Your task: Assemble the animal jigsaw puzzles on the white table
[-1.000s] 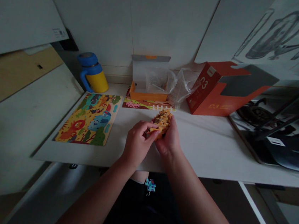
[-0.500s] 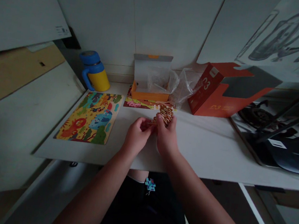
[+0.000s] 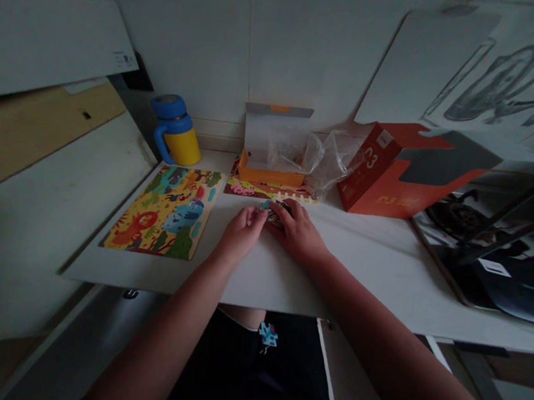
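Note:
A clump of puzzle pieces [image 3: 275,214] lies low on the white table [image 3: 375,262], mostly hidden between my two hands. My right hand [image 3: 298,231] is cupped over the clump with fingers curled on it. My left hand [image 3: 241,231] meets it from the left, fingertips pinched at the clump's edge. A colourful animal puzzle board [image 3: 164,209] lies flat to the left of my hands. A second colourful card [image 3: 268,191] lies just beyond them.
An open orange box [image 3: 272,146] with clear plastic bags [image 3: 328,159] stands at the back. A blue and yellow mug [image 3: 175,132] is at back left, a red carton [image 3: 404,167] at back right. A dark tray with a metal stand [image 3: 495,249] fills the right side.
Both hands have lowered the clump of pieces from mid-air down onto the table and moved slightly farther from me. The view has shifted a little.

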### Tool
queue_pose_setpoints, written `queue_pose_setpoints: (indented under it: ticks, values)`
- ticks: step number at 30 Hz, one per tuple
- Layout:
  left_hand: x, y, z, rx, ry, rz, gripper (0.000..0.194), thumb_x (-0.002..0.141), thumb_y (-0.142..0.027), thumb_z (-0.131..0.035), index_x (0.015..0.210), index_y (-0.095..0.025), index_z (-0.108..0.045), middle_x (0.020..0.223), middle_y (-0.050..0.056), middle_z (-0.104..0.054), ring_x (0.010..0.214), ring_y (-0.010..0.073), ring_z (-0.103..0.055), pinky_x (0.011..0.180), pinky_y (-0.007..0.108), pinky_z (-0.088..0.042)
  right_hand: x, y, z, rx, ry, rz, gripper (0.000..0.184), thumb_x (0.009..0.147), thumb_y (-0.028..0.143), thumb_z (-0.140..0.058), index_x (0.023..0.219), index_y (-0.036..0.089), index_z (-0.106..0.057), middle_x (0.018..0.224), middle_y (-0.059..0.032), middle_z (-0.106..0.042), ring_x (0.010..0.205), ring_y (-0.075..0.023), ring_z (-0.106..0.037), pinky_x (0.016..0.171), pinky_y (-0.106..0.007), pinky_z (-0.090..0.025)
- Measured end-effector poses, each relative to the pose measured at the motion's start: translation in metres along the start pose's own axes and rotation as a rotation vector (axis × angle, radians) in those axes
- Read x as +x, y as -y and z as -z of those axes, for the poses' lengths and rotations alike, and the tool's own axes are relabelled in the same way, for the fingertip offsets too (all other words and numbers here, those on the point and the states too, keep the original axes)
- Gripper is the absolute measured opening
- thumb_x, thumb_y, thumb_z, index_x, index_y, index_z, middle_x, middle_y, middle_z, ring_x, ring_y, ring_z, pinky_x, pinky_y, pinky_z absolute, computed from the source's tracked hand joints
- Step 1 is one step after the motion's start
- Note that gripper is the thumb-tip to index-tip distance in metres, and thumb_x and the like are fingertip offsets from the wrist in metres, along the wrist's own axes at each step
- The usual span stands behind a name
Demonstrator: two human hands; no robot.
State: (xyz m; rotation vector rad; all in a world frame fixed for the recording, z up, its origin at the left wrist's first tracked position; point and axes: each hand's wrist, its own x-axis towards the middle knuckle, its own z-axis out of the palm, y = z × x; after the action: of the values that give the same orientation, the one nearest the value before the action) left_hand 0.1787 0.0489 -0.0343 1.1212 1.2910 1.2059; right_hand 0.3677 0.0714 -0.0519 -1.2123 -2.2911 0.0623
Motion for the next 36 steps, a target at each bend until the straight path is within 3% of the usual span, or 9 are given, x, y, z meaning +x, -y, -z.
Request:
queue_pose_setpoints:
  ticks: [3, 8, 14, 17, 20, 24, 28, 32, 36]
  values:
    - [-0.002, 0.007, 0.017, 0.365, -0.071, -0.232, 0.044, 0.104, -0.052, -0.063, 0.136, -0.022, -0.062, 0.146, 0.018, -0.068, 0.138, 0.032, -0.065, 0.12, 0.052, -0.047, -0.002, 0.005, 0.0, -0.002, 0.04, 0.039, 0.063, 0.107, 0.049, -0.06, 0.163, 0.023, -0.05, 0.158, -0.0223, -0.05, 0.141, -0.0386, -0.053, 0.117, -0.058, -0.05]
    - [0.003, 0.008, 0.022, 0.666, 0.047, -0.61, 0.054, 0.107, -0.041, -0.058, 0.156, -0.021, -0.046, 0.166, 0.019, -0.051, 0.158, 0.031, -0.045, 0.131, 0.055, -0.037, -0.005, 0.002, -0.001, 0.124, 0.094, 0.138, 0.074, 0.105, 0.051, -0.064, 0.17, 0.023, -0.039, 0.173, -0.0208, -0.038, 0.157, -0.0382, -0.041, 0.124, -0.064, -0.041]
    - [0.011, 0.02, 0.026, 0.753, 0.161, -0.703, 0.055, 0.106, -0.029, -0.059, 0.16, -0.023, -0.046, 0.165, 0.018, -0.053, 0.157, 0.031, -0.046, 0.13, 0.056, -0.039, -0.015, 0.014, 0.021, 0.019, 0.078, 0.063, 0.075, 0.104, 0.043, -0.066, 0.171, 0.03, -0.035, 0.181, -0.0158, -0.025, 0.167, -0.0415, -0.021, 0.128, -0.075, -0.023]
    - [0.006, 0.024, 0.031, 0.815, 0.173, -0.703, 0.052, 0.107, -0.034, -0.058, 0.157, -0.022, -0.05, 0.164, 0.018, -0.054, 0.157, 0.0329, -0.046, 0.13, 0.058, -0.039, -0.045, 0.054, 0.044, 0.035, -0.134, 0.106, 0.067, 0.104, 0.028, -0.067, 0.166, 0.026, -0.043, 0.175, -0.0197, -0.038, 0.163, -0.0378, -0.034, 0.128, -0.065, -0.035]
    - [0.0, 0.023, 0.033, 0.849, 0.179, -0.69, 0.051, 0.108, -0.034, -0.058, 0.157, -0.021, -0.051, 0.165, 0.018, -0.053, 0.158, 0.0329, -0.044, 0.132, 0.058, -0.036, -0.1, 0.107, 0.05, 0.188, -0.196, 0.332, 0.048, 0.097, 0.017, -0.073, 0.145, 0.019, -0.062, 0.135, -0.0147, -0.073, 0.128, -0.0277, -0.067, 0.106, -0.043, -0.057]
    - [-0.005, 0.021, 0.03, 0.874, 0.138, -0.639, 0.049, 0.106, -0.032, -0.062, 0.153, -0.021, -0.052, 0.165, 0.018, -0.052, 0.157, 0.0351, -0.044, 0.13, 0.064, -0.034, -0.186, 0.137, 0.012, 0.21, 0.049, 0.447, 0.022, 0.102, 0.015, -0.063, 0.122, 0.017, -0.072, 0.107, -0.0063, -0.081, 0.088, -0.0199, -0.072, 0.083, -0.037, -0.06]
    - [-0.004, 0.023, 0.028, 0.843, 0.093, -0.623, 0.044, 0.105, -0.031, -0.063, 0.147, -0.022, -0.054, 0.161, 0.018, -0.055, 0.154, 0.0344, -0.048, 0.129, 0.063, -0.038, -0.246, 0.104, -0.049, -0.044, 0.29, 0.018, 0.05, 0.097, 0.005, -0.051, 0.144, 0.015, -0.066, 0.141, -0.0177, -0.073, 0.124, -0.0311, -0.071, 0.104, -0.05, -0.057]
    - [-0.002, 0.023, 0.027, 0.82, 0.062, -0.654, 0.04, 0.104, -0.028, -0.065, 0.142, -0.019, -0.056, 0.153, 0.019, -0.061, 0.149, 0.0324, -0.053, 0.127, 0.055, -0.041, -0.262, 0.081, -0.088, 0.061, 0.461, -0.03, 0.054, 0.096, 0.006, -0.055, 0.147, 0.021, -0.065, 0.144, -0.0136, -0.072, 0.135, -0.0272, -0.066, 0.124, -0.054, -0.042]
    - [-0.002, 0.023, 0.027, 0.807, 0.055, -0.651, 0.037, 0.103, -0.028, -0.066, 0.138, -0.02, -0.057, 0.149, 0.019, -0.064, 0.148, 0.0316, -0.055, 0.127, 0.053, -0.042, -0.25, 0.088, -0.103, 0.043, 0.523, -0.087, 0.048, 0.094, 0.013, -0.067, 0.143, 0.016, -0.066, 0.132, -0.0196, -0.075, 0.128, -0.0328, -0.068, 0.119, -0.053, -0.046]
